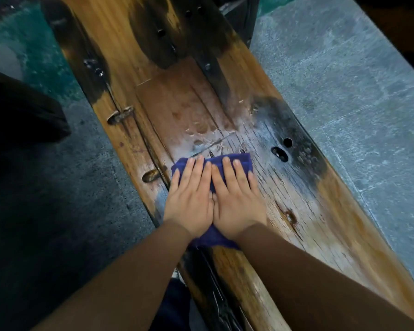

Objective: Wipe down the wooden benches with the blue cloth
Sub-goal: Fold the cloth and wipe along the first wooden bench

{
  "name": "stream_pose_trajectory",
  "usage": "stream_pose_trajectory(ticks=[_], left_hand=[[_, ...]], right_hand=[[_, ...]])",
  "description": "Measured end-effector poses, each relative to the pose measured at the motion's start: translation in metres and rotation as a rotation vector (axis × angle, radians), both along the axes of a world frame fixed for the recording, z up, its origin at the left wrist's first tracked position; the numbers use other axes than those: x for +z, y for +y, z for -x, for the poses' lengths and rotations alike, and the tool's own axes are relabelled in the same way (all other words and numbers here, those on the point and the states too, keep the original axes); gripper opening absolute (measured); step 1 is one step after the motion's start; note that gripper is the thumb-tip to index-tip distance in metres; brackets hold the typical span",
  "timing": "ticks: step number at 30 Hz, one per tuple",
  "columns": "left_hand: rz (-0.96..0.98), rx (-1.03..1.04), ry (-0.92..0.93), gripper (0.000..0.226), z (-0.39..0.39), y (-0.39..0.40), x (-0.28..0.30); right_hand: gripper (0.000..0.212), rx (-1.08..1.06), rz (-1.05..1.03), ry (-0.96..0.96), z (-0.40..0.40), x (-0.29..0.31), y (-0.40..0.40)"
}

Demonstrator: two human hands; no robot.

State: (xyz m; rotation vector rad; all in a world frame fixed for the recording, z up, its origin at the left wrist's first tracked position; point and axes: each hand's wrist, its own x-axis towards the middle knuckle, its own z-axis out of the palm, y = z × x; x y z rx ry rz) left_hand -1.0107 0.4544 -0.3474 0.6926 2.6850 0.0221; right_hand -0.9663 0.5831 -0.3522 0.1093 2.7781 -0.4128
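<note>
While our left hand and right hand press side by side with fingers straight and flat, clenching nothing, the folded dark-blue cloth lies under them on the long worn wooden bench plank. We judge the wiping about midway here: dusty smudges remain ahead, and only this 1 bench shows

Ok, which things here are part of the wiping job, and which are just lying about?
Part of the job:
blue cloth
wooden bench
left hand and right hand, both pressed flat on the cloth

Just there:
stone floor
dark object at left, too dark to identify
</note>
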Motion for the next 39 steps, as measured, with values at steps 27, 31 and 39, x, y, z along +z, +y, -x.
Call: stream_pose_trajectory(ticks=[27,31,39], left_hand=[[-0.094,-0.150,0.148,0.065,0.332,0.079,-0.014],[-0.103,-0.172,0.155,0.064,0.355,0.084,-0.014],[-0.120,-0.184,0.156,0.063,0.378,0.091,-0.010]], right_hand=[[0.060,-0.205,-0.147,0.099,0.315,-0.005,0.068],[0.059,-0.272,-0.101,0.108,0.333,-0.006,0.069],[0.057,-0.329,-0.069,0.145,0.355,-0.009,0.072]])
